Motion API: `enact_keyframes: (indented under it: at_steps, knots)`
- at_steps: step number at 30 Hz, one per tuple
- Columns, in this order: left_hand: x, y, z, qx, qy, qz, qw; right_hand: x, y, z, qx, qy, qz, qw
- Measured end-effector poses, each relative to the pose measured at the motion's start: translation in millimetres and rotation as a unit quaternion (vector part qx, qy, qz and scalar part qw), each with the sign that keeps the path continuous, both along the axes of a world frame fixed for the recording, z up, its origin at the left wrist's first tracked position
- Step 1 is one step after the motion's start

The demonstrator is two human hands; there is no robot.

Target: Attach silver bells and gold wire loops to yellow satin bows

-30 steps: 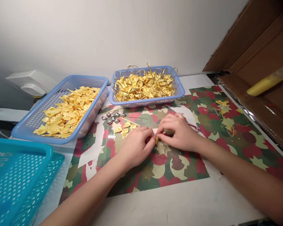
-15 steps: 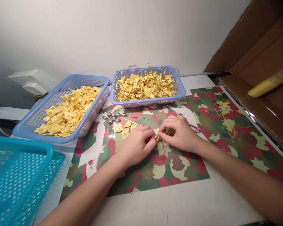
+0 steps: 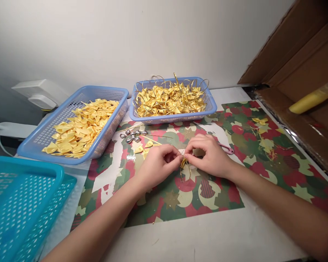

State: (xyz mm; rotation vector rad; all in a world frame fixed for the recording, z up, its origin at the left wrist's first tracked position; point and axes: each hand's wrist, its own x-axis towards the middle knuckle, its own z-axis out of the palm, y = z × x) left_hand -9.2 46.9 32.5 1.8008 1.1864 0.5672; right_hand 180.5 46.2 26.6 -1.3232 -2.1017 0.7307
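My left hand (image 3: 159,164) and my right hand (image 3: 209,156) meet over the patterned paper, thumbs and forefingers pinched together. Between their fingertips is a small yellow bow (image 3: 184,163), mostly covered. A gold cord (image 3: 190,174) loops down below it onto the paper. Which part each hand pinches is too small to tell. Just beyond my left hand lie loose yellow bows (image 3: 145,147) and several silver bells (image 3: 131,136). A pink handle (image 3: 227,149), perhaps of a tool, sticks out from behind my right hand.
Behind, a blue basket (image 3: 172,118) holds yellow bows with gold cord loops; another blue basket (image 3: 71,159) at left holds plain bows. A teal basket (image 3: 30,203) stands near left. Cardboard (image 3: 297,51) rises at right, beside yellow scraps (image 3: 265,140) on the patterned paper (image 3: 218,196).
My left fingers have shifted and curled differently, with the thumb now stretched toward the right fingertips. The bow shows a little more. My right hand has hardly moved.
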Motion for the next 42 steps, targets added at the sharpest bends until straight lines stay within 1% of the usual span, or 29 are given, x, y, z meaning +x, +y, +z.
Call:
enact_keyframes:
  at_steps: [4,6,8,14,18,23,29,34,39,42]
  knots:
    - [-1,2,-2.0,-0.097,-0.081,0.043,0.991,2,0,1.6,-0.003,-0.006,-0.007,1.000]
    - [0,3,-3.4,-0.122,-0.116,0.054,0.984,3,0,2.8,-0.007,-0.012,-0.002,1.000]
    - [1,3,-4.0,-0.131,-0.132,0.055,0.981,4,1,4.2,-0.013,-0.020,0.005,1.000]
    - [2,1,-2.9,-0.119,-0.112,0.032,0.986,8,5,9.2,-0.037,-0.041,0.022,0.998]
    - [2,1,-4.2,-0.109,-0.103,0.022,0.988,13,8,16.3,-0.041,-0.056,0.042,0.997]
    - [1,1,-3.2,-0.092,-0.079,0.015,0.993,20,10,25.3,-0.062,-0.108,0.065,0.990]
    - [1,0,0.1,-0.080,-0.056,-0.001,0.995,21,8,23.1,-0.066,-0.124,0.090,0.986]
    - [1,-1,0.4,-0.090,-0.059,-0.005,0.994,21,8,21.0,-0.062,-0.133,0.104,0.984]
    - [1,0,2.5,-0.095,-0.037,-0.016,0.995,21,10,23.2,-0.061,-0.104,0.101,0.988]
    - [0,0,3.1,-0.091,-0.030,-0.025,0.995,21,12,24.3,-0.087,-0.059,0.090,0.990]
